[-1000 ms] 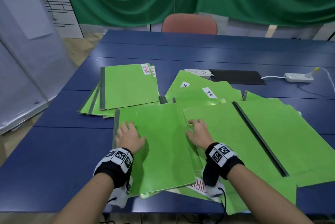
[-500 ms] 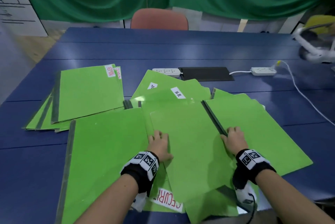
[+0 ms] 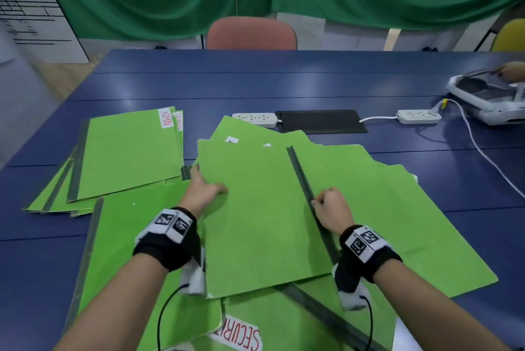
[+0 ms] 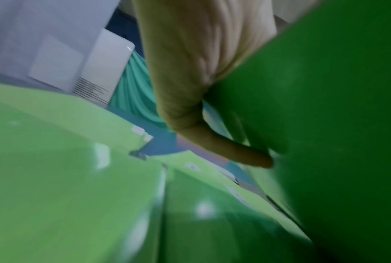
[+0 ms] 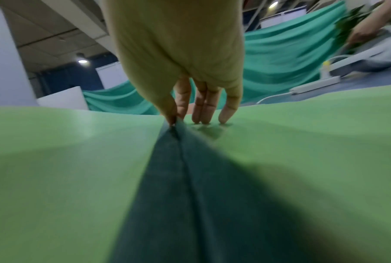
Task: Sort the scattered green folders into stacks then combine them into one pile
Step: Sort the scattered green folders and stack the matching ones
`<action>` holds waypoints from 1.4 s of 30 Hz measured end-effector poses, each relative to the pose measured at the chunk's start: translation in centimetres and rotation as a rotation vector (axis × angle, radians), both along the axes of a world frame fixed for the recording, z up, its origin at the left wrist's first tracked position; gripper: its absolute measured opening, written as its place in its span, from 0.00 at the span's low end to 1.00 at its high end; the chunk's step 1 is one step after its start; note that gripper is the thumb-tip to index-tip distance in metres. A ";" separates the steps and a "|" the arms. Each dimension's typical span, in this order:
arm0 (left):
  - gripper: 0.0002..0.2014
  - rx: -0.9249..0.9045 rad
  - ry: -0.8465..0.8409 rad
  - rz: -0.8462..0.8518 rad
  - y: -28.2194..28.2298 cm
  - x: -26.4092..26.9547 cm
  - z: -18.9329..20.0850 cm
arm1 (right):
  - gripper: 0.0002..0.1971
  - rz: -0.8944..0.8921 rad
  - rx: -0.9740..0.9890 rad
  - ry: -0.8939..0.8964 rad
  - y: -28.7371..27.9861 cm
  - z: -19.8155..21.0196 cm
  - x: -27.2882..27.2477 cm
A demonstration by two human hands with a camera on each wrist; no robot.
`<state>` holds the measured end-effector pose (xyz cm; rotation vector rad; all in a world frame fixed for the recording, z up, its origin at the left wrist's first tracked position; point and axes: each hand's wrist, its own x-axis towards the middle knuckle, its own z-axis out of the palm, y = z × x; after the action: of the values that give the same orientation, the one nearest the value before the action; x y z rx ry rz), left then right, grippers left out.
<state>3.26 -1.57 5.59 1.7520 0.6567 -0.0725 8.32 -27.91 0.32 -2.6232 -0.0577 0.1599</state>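
Where the head camera looks down on a blue table (image 3: 312,86), green folders lie scattered across its near half. The left hand (image 3: 203,194) grips the left edge of a middle folder (image 3: 255,217), thumb on top and fingers out of sight beneath, lifting that side. The right hand (image 3: 331,208) pinches the folder's dark spine (image 3: 302,183). A neater stack (image 3: 125,157), labelled ADMIN, sits toward the table's left edge; two power strips (image 3: 255,119) and a black pad (image 3: 319,121) lie farther back. In the blurred left wrist view, the left hand (image 4: 201,71) clasps the raised folder (image 4: 336,124). In the right wrist view, the right hand's (image 5: 178,53) thumb and forefinger pinch the spine (image 5: 185,178), other fingertips (image 5: 227,113) resting on green card.
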 end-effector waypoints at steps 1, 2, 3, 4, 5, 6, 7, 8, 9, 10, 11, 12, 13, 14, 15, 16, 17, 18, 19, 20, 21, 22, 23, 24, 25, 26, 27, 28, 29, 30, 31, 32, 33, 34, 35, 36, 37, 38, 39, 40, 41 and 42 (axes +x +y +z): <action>0.40 -0.006 -0.008 -0.004 1.0 -0.1 0.4 | 0.11 0.061 -0.001 0.016 1.2 -0.2 -0.2; 0.40 -0.004 -0.011 0.004 1.9 -0.3 0.7 | 0.11 0.124 0.001 0.043 2.3 -0.4 -0.5; 0.40 -0.008 -0.036 0.022 2.6 -0.6 0.9 | 0.11 0.180 0.002 0.066 3.2 -0.8 -0.8; 0.39 -0.013 -0.053 0.053 3.2 -1.0 1.0 | 0.11 0.220 0.004 0.088 3.9 -0.9 -1.0; 0.35 -0.028 -0.088 0.082 3.6 -1.4 1.2 | 0.12 0.249 0.003 0.102 4.3 -0.9 -1.2; 0.29 -0.083 -0.123 0.098 3.7 -1.9 1.5 | 0.13 0.268 0.003 0.121 4.6 -0.8 -1.4; 0.24 -0.186 -0.164 0.096 3.6 -2.4 1.8 | 0.14 0.283 0.009 0.145 4.8 -0.7 -1.4; 0.21 -0.310 -0.188 0.084 3.3 -2.8 2.2 | 0.16 0.295 0.024 0.184 5.0 -0.5 -1.6; 0.22 -0.394 -0.205 0.076 3.0 -3.1 2.7 | 0.19 0.310 0.050 0.221 5.3 -0.1 -1.8; 0.24 -0.444 -0.216 0.082 2.8 -3.3 3.1 | 0.21 0.325 0.080 0.266 5.7 0.3 -2.1; 0.24 -0.465 -0.219 0.081 2.6 -3.3 3.2 | 0.24 0.345 0.111 0.309 6.2 0.9 -2.5; 0.23 -0.479 -0.229 0.077 2.5 -3.3 3.4 | 0.26 0.362 0.138 0.355 6.8 1.6 -2.9; 0.22 -0.467 -0.233 0.049 2.1 -3.5 3.7 | 0.28 0.377 0.174 0.395 7.4 2.3 -3.3; 0.19 -0.460 -0.235 0.022 1.7 -3.7 4.0 | 0.29 0.391 0.219 0.443 7.9 3.1 -3.7; 0.18 -0.422 -0.213 -0.011 1.4 -3.9 4.0 | 0.30 0.413 0.264 0.487 8.3 3.8 -4.0; 0.17 -0.360 -0.179 -0.023 0.9 -3.9 4.1 | 0.30 0.427 0.299 0.527 8.5 4.5 -4.3; 0.14 -0.319 -0.147 -0.022 0.5 -3.8 3.8 | 0.30 0.437 0.337 0.558 8.5 5.2 -4.5; 0.12 -0.291 -0.145 -0.055 0.2 -3.7 3.2 | 0.30 0.436 0.380 0.583 8.4 5.8 -4.5; 0.18 -0.280 -0.127 -0.105 -0.5 -3.8 3.1 | 0.30 0.430 0.439 0.598 8.2 6.3 -4.3; 0.32 -0.257 -0.114 -0.184 -1.0 -3.7 2.7 | 0.30 0.407 0.504 0.608 8.1 7.1 -4.3; 0.37 -0.259 -0.081 -0.268 -1.6 -3.9 2.4 | 0.32 0.381 0.575 0.611 7.8 7.8 -4.1; 0.34 -0.263 -0.064 -0.301 -2.0 -3.8 1.6 | 0.34 0.351 0.641 0.614 7.5 8.6 -3.9; 0.30 -0.246 -0.057 -0.306 -2.6 -3.8 1.1 | 0.36 0.323 0.712 0.610 7.2 9.6 -3.7; 0.29 -0.225 -0.056 -0.309 -3.3 -3.7 0.5 | 0.37 0.282 0.771 0.599 6.8 10.6 -3.6; 0.29 -0.202 -0.037 -0.322 -4.3 -3.8 0.5 | 0.36 0.250 0.831 0.583 6.3 11.6 -3.4; 0.30 -0.162 -0.018 -0.351 -5.0 -3.6 0.1 | 0.35 0.220 0.884 0.562 5.7 12.4 -3.2; 0.31 -0.111 0.014 -0.393 -5.8 -3.5 0.0 | 0.34 0.211 0.927 0.540 5.0 13.2 -3.0; 0.32 -0.072 0.031 -0.411 -6.5 -3.2 -0.5 | 0.34 0.207 0.946 0.511 4.1 13.7 -2.6; 0.34 -0.046 0.048 -0.425 -7.2 -3.0 -0.8 | 0.33 0.201 0.946 0.482 3.4 14.1 -2.3; 0.35 -0.021 0.067 -0.433 -7.7 -2.8 -1.4 | 0.31 0.190 0.938 0.463 2.7 14.3 -1.9; 0.36 0.009 0.091 -0.429 -8.2 -2.7 -1.7 | 0.30 0.164 0.935 0.464 1.9 14.3 -1.5; 0.36 0.037 0.104 -0.412 -8.6 -2.4 -2.2 | 0.28 0.129 0.937 0.466 1.1 13.8 -0.9; 0.37 0.063 0.117 -0.392 -8.9 -2.2 -2.6 | 0.25 0.094 0.932 0.451 0.2 13.4 -0.3; 0.38 0.084 0.131 -0.371 -9.0 -1.9 -3.0 | 0.22 0.076 0.931 0.420 -0.7 12.9 0.4; 0.39 0.104 0.145 -0.354 -9.1 -1.7 -3.3 | 0.19 0.055 0.941 0.387 -1.7 12.4 1.1; 0.40 0.129 0.168 -0.339 -9.3 -1.4 -3.6 | 0.18 0.040 0.936 0.357 -2.8 11.7 1.8; 0.42 0.162 0.188 -0.322 -9.4 -1.2 -4.0 | 0.19 0.029 0.901 0.334 -3.9 11.1 2.4; 0.42 0.196 0.203 -0.300 -9.5 -1.0 -4.3 | 0.20 0.023 0.817 0.323 -4.8 10.3 2.9; 0.43 0.226 0.214 -0.269 -9.7 -0.7 -4.5 | 0.22 0.022 0.701 0.302 -5.3 9.7 3.1; 0.44 0.248 0.219 -0.237 -9.8 -0.6 -4.7 | 0.25 0.020 0.562 0.285 -5.7 8.9 3.3; 0.44 0.266 0.220 -0.204 -10.0 -0.4 -5.0 | 0.29 0.032 0.418 0.276 -6.1 7.6 3.6; 0.45 0.278 0.223 -0.172 -10.1 -0.3 -5.2 | 0.32 0.063 0.281 0.283 -6.2 6.4 3.9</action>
<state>2.95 -11.63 0.41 2.0863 0.7016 -0.3118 12.17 -34.13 6.69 -2.2972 -0.0602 0.5058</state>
